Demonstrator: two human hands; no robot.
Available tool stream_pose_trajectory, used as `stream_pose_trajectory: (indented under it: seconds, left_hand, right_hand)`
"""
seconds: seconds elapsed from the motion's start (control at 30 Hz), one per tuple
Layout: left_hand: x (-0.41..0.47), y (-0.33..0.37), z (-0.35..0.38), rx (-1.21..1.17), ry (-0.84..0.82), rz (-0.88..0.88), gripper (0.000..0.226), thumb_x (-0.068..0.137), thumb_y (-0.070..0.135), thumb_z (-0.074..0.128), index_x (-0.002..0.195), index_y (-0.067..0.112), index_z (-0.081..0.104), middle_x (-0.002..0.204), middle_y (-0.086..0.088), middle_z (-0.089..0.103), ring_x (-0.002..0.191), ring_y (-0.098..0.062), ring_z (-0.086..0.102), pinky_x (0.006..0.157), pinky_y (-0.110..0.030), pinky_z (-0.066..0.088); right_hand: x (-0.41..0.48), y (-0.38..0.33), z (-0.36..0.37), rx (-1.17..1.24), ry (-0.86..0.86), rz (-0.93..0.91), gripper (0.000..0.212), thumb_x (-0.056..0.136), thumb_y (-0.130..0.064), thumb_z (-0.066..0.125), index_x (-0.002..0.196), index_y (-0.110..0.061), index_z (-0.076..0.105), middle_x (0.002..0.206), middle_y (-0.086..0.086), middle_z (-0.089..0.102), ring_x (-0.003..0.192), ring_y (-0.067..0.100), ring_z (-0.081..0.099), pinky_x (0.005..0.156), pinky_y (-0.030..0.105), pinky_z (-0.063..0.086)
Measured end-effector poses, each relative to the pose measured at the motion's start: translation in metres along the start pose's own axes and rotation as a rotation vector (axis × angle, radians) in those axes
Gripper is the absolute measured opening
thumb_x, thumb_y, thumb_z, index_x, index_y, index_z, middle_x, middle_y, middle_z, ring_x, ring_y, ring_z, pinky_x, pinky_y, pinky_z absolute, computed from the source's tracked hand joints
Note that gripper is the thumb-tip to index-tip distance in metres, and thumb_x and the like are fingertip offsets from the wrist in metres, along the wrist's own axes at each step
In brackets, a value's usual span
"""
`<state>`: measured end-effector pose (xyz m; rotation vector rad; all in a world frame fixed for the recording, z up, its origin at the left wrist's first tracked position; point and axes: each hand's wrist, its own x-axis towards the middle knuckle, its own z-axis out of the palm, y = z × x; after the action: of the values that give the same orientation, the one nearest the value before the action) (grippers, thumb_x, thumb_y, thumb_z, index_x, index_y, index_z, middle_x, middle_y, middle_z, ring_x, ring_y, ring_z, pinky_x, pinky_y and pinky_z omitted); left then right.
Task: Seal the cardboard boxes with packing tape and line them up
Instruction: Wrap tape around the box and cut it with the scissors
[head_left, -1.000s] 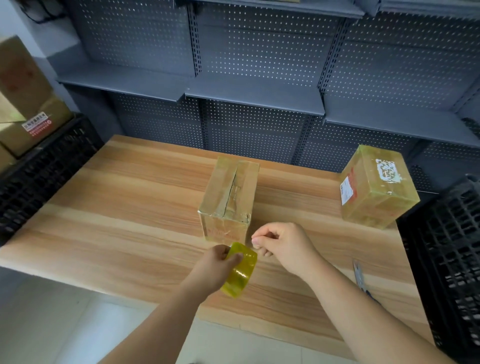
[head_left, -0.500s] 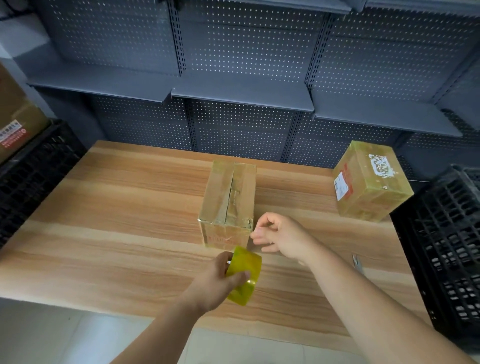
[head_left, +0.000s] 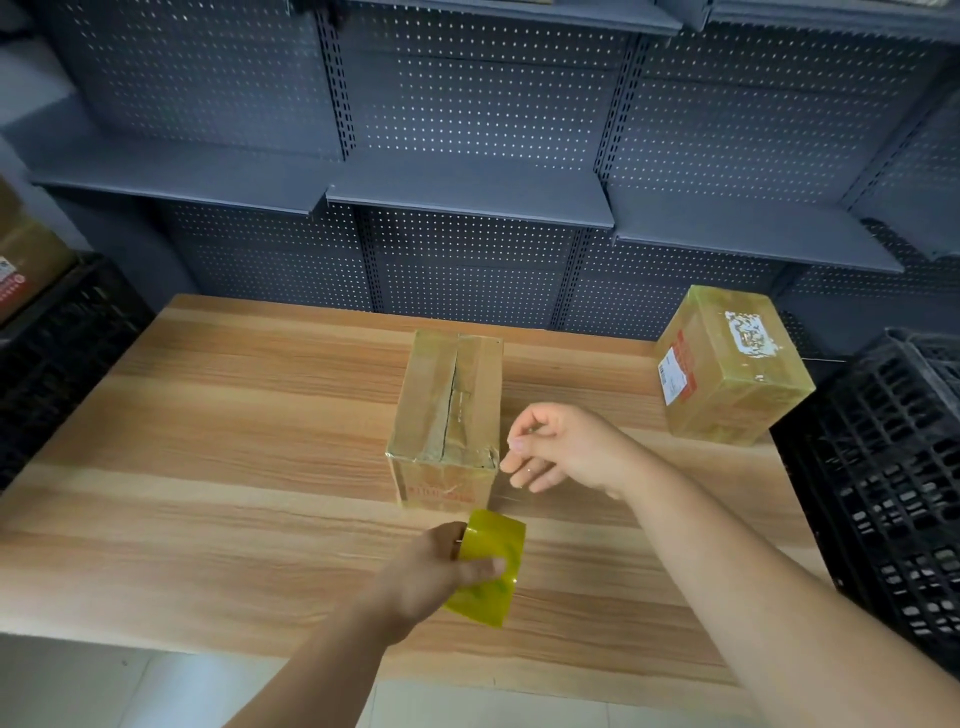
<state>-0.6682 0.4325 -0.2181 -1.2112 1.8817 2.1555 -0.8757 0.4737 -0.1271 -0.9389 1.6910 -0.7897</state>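
We have one box (head_left: 448, 415) standing near the middle of the worktop (head_left: 208, 467), and its top seam looks split and only patched with worn tape, so we judge it not yet sealed. Just in front of it our left hand (head_left: 431, 577) holds the roll of yellow tape (head_left: 488, 566) above the worktop's near part, fingers clamped around the roll. Our right hand (head_left: 561, 449) hovers just beside the box's near right corner, thumb and forefinger pinched close together with the other fingers loosely curled; a faint clear strip seems to run from that pinch down toward the roll, though it is too thin to be sure. Farther out, at the far right of the worktop, a second box (head_left: 732, 374) sits wrapped all over in glossy tape, which we take as finished. So roughly one box appears done and one is about to be taped; the two stand well apart, so lining them up is also left. Black crates (head_left: 883, 467) flank the worktop, and more cardboard (head_left: 26, 260) shows at the left edge.
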Motion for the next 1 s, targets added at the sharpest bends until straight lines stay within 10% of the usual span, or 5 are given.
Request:
stream_pose_trajectory:
  seconds: [0.33, 1.0]
  left_hand:
    - [0.006, -0.006, 0.002, -0.011, 0.283, -0.157, 0.022, 0.087, 0.029, 0.071, 0.091, 0.008, 0.07, 0.089, -0.008, 0.073, 0.081, -0.024, 0.069, 0.068, -0.034, 0.055]
    - [-0.008, -0.004, 0.006, -0.266, 0.176, -0.047, 0.046, 0.064, 0.032, 0.076, 0.103, 0.008, 0.069, 0.092, -0.006, 0.074, 0.083, -0.02, 0.07, 0.065, -0.026, 0.053]
  right_hand:
    - [0.006, -0.017, 0.017, -0.159, -0.13, -0.071, 0.007, 0.099, -0.009, 0.055, 0.094, -0.009, 0.061, 0.092, 0.012, 0.075, 0.082, 0.023, 0.074, 0.075, 0.037, 0.061]
    - [0.064, -0.003, -0.01, -0.229, 0.18, -0.108, 0.024, 0.086, -0.011, 0.073, 0.11, -0.011, 0.072, 0.082, 0.003, 0.074, 0.06, 0.009, 0.061, 0.065, 0.02, 0.056]
